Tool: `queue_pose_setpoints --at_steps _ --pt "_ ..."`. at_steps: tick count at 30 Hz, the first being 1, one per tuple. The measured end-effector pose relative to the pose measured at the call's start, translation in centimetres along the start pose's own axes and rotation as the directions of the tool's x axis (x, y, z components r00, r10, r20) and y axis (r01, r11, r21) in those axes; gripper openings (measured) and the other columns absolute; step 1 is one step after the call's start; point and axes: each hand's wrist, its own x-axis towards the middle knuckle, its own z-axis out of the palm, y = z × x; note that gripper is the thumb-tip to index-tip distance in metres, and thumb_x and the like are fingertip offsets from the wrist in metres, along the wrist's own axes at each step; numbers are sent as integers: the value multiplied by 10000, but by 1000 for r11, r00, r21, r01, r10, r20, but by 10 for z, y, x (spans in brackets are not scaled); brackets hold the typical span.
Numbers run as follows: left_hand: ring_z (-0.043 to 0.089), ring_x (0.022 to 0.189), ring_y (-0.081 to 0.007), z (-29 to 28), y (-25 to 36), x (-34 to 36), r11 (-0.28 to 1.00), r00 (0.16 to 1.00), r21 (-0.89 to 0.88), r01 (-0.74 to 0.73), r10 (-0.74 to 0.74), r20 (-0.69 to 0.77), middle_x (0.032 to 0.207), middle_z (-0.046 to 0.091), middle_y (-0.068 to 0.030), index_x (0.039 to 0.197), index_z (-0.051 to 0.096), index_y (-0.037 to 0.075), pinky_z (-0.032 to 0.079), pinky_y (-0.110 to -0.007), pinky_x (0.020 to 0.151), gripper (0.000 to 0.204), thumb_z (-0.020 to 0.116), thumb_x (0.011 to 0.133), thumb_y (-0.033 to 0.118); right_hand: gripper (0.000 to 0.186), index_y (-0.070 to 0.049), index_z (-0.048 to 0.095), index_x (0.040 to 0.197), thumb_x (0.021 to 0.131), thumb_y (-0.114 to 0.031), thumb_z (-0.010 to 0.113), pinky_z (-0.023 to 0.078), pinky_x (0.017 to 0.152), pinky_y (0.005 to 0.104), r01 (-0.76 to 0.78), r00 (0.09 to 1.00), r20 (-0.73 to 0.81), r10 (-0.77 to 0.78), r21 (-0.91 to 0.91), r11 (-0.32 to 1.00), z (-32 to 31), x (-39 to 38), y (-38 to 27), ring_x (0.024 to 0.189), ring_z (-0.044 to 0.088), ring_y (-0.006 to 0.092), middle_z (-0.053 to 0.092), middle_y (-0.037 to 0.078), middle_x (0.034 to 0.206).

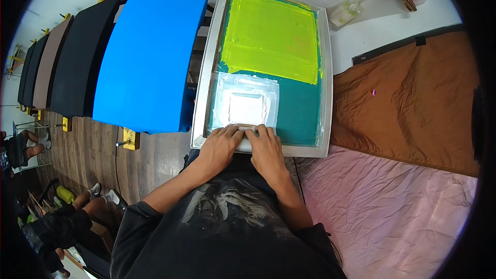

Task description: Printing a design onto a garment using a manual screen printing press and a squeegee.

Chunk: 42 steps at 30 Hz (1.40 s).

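Both of my hands are at the near end of a screen-printing frame [325, 72]. My left hand [219, 147] and my right hand [266, 150] sit side by side with fingers curled over a squeegee [247, 126], which is mostly hidden under them. Just beyond the fingers, white ink is smeared around a white rectangular print area [245, 108]. Teal mesh [299, 113] shows to the right of it. Bright yellow-green covering [268, 31] fills the far half of the screen. What lies beneath the screen is hidden.
A blue fabric-covered platen [150, 62] stands left of the frame, with black [85, 57] and brown [51, 67] ones beyond it. On the right are a brown cloth [408, 98] and a pink cloth [387, 201]. Seated people's legs [95, 206] show at lower left.
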Motion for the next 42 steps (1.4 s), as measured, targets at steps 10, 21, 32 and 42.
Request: queue_pose_setpoints --at_steps 10,21,32,42 --pt "541 1186 -364 -1 0 8 1000 997 -5 7 -8 -79 1268 563 -224 1209 560 -22 420 -426 1011 463 548 749 -64 326 -44 577 1144 819 -15 566 470 860 469 -20 1000 -11 19 -29 999 -3 6 0 1100 517 352 536 170 1106" --pt "505 1237 -356 -6 -13 13 986 983 166 18 12 -182 1282 551 -225 1249 542 -22 389 -430 1035 464 532 785 -33 452 -28 546 1208 762 50 565 435 925 457 91 982 -173 -79 66 994 15 24 3 1170 485 370 512 188 1213" --pt "498 1230 -353 3 0 -3 941 992 334 48 -6 -127 1306 520 -230 1259 509 -53 386 -420 1030 436 523 847 85 463 -57 584 1195 746 58 572 356 984 461 198 967 -176 -181 85 976 22 19 15 1182 503 292 532 136 1225" --pt "492 1233 -346 4 -2 1 935 991 349 59 -12 -136 1304 517 -228 1273 501 -58 387 -418 1025 453 534 842 78 464 -63 587 1196 752 66 564 330 997 458 203 967 -173 -190 65 977 23 24 18 1183 506 280 542 131 1221"
